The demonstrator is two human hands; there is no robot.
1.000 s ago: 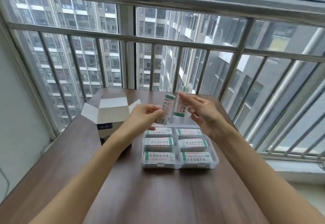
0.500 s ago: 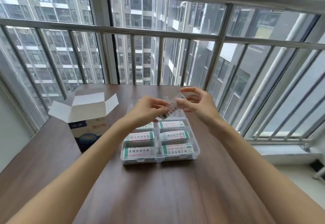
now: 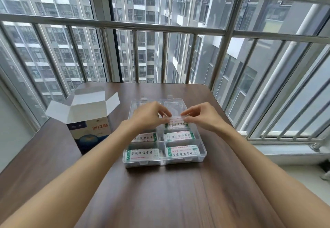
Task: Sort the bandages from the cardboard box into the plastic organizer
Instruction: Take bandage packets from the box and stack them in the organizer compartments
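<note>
A clear plastic organizer point(image 3: 202, 153) sits mid-table, its compartments holding white bandage packets with green ends point(image 3: 179, 136). My left hand point(image 3: 148, 116) and my right hand point(image 3: 200, 116) meet over the far right compartment. Both pinch the ends of one bandage packet point(image 3: 175, 121) held flat, just above or in that compartment. The open cardboard box point(image 3: 89, 129), blue with white flaps up, stands left of the organizer. My left forearm hides part of the organizer's left column.
The organizer's transparent lid point(image 3: 157, 100) lies open behind it. The wooden table point(image 3: 160, 201) ends at a metal window railing point(image 3: 160, 27) at the back and right. A white wall is at the left.
Both hands came down from in front of the window to the organizer's far right compartment, carrying the packet and turning it flat. The view tilted down.
</note>
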